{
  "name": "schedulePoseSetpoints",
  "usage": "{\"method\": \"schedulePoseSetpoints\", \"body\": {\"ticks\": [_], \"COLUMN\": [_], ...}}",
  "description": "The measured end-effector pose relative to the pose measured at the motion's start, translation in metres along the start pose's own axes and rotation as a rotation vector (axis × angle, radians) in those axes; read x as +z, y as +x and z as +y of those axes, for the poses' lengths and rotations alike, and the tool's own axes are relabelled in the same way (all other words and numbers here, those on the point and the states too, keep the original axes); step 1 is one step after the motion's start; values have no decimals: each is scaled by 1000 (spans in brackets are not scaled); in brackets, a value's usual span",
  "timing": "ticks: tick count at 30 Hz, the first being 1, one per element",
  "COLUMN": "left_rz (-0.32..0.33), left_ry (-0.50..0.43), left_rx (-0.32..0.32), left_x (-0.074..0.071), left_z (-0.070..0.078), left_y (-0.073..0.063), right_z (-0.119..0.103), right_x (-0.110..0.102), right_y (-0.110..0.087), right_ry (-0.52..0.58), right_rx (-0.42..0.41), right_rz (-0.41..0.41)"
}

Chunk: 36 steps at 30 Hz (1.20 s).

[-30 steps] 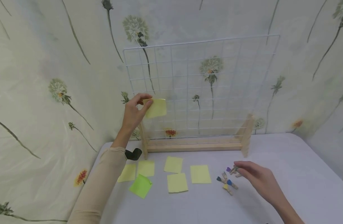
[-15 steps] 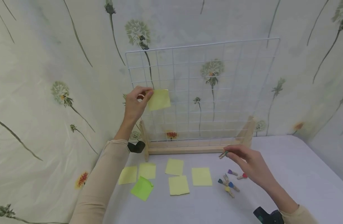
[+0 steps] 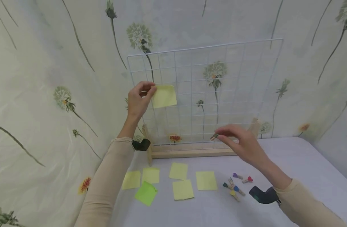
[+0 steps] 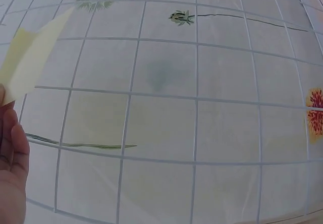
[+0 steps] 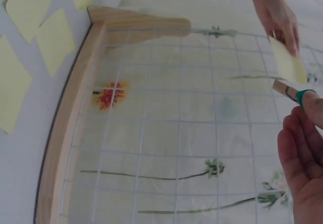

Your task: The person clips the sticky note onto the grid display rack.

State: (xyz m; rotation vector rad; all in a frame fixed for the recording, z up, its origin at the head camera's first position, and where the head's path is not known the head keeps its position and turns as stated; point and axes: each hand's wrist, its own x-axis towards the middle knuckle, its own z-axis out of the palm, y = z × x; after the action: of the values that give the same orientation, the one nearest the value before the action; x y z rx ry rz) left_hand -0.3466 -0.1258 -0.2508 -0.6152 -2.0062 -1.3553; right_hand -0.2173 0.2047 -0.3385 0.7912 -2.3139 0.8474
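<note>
"If you read the head view as a clock face, what comes first from the left?"

"Around seven o'clock, two yellow notes (image 3: 131,180) lie side by side on the white table (image 3: 292,157), with a green note (image 3: 146,193) just below them, one corner curled up."

"And the left hand (image 3: 139,98)?"

"Near ten o'clock, thumb and fingers pinching a yellow sheet (image 3: 164,96) by its own ten o'clock corner. The sheet is at eleven o'clock, close to the centre, before the wire grid (image 3: 191,93); I can't tell whether it touches the wires."

"Moving to the middle?"

"At six o'clock the wooden stand (image 3: 190,153) runs across under the grid. Below it lie two further notes (image 3: 183,190), one lower than the other, and a single note (image 3: 206,181) at five o'clock."

"Then the right hand (image 3: 241,142)?"

"Out at four o'clock, its thumb and fingertips pinching a green-topped clothespin (image 3: 214,136), the wooden end pointing toward eight o'clock. Lower, between four and five, a cluster of clothespins (image 3: 239,190) with coloured tops rests on the cloth, a purple one and a red one uppermost."
</note>
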Motion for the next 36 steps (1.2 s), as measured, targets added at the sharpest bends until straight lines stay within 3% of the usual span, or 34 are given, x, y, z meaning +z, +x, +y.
{"method": "schedulePoseSetpoints", "body": {"ticks": [9, 16, 23, 30, 36], "left_rz": [17, 20, 32, 18, 17], "left_ry": [54, 40, 7, -23, -69], "left_rx": [-2, -29, 5, -21, -9], "left_x": [2, 3, 5, 2, -1], "left_z": [-3, -1, 1, 37, 35], "left_y": [10, 13, 16, 11, 13], "right_z": [-7, -22, -39, -46, -52], "right_x": [-2, -4, -6, -8, -5], "right_y": [57, 100, 133, 160, 180], "right_ry": [12, 15, 9, -8, -36], "right_rx": [-150, -228, -272, -290, -290], "right_rz": [-10, -29, -29, 26, 44]}}
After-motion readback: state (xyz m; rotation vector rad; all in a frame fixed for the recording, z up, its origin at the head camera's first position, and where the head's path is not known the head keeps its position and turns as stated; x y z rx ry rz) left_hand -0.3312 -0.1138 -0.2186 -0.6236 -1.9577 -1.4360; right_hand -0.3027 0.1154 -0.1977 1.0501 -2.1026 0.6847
